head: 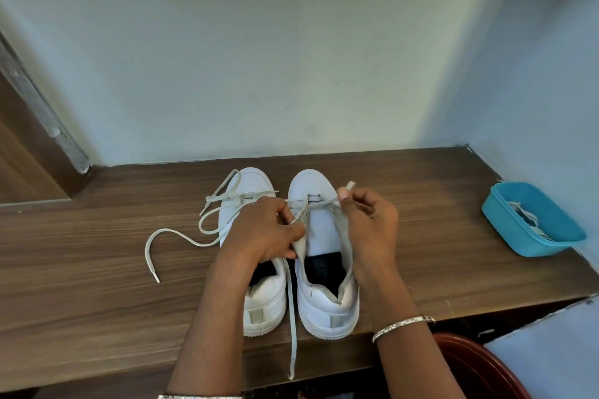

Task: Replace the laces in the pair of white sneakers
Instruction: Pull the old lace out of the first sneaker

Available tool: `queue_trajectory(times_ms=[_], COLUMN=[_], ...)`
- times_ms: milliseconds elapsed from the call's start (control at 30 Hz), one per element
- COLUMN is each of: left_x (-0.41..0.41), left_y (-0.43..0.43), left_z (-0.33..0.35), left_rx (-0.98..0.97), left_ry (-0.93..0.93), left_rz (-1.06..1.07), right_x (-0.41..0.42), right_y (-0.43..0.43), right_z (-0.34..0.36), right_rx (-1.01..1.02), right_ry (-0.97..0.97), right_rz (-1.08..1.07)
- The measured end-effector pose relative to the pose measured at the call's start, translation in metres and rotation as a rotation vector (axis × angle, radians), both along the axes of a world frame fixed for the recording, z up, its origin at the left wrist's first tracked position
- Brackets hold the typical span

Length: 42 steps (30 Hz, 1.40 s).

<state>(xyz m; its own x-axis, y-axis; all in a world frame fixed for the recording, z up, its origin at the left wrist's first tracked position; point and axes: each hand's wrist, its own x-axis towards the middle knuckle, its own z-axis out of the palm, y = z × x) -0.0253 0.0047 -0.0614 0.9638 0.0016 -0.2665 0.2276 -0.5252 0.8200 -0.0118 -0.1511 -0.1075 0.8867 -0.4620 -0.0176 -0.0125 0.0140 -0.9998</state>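
One sneaker (327,311): left hand (259,230) grips its upper, right hand (369,220) pinches the lace (350,185); label (301,218) blurred

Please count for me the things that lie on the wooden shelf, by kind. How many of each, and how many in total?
White sneakers: 2
Laces threaded in sneakers: 2
Blue tub, contents unclear: 1
Total: 5

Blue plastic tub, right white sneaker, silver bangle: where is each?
Blue plastic tub (505,230): head view, left outer wall.
Right white sneaker (324,311): head view, heel.
Silver bangle (402,324): head view, band's middle.
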Motion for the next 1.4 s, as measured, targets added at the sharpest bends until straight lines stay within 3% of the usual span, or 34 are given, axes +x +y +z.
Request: queue_trajectory(times_ms=[100,200,267,367,500,600,933,1033,1333,1400], left_x=[0.000,0.001,0.001,0.000,0.000,0.000,0.000,0.000,0.000,0.000], left_y=[0.001,0.001,0.000,0.001,0.001,0.001,-0.001,0.000,0.000,0.001], left_z=[0.000,-0.001,-0.001,-0.001,0.000,0.000,0.001,0.000,0.001,0.000], left_rx=[-0.018,-0.022,-0.022,-0.017,-0.022,-0.020,-0.004,-0.004,-0.016,-0.012], left_ry=[0.006,0.000,-0.002,-0.007,-0.006,-0.007,-0.013,-0.011,-0.004,-0.005], left_rz=[0.006,0.004,0.005,0.001,0.005,0.006,-0.005,-0.003,-0.008,-0.011], right_x=[0.000,-0.001,-0.002,-0.005,-0.007,-0.009,-0.012,-0.010,-0.005,-0.003], right_y=[-0.016,-0.030,-0.029,-0.017,0.004,0.015,0.018,0.014,-0.005,-0.014], right_z=[0.008,0.009,0.007,0.010,0.014,0.008,0.006,0.007,0.015,0.015], right_rx=[0.246,0.245,0.190,-0.067,-0.612,-0.958,-1.049,-0.886,0.110,0.227], right_ry=[0.072,0.182,0.222,0.212,-0.050,-0.029,0.023,-0.009,0.067,0.119], right_rz=[-0.236,-0.399,-0.382,-0.250,0.052,0.207,0.197,0.109,-0.225,-0.332])
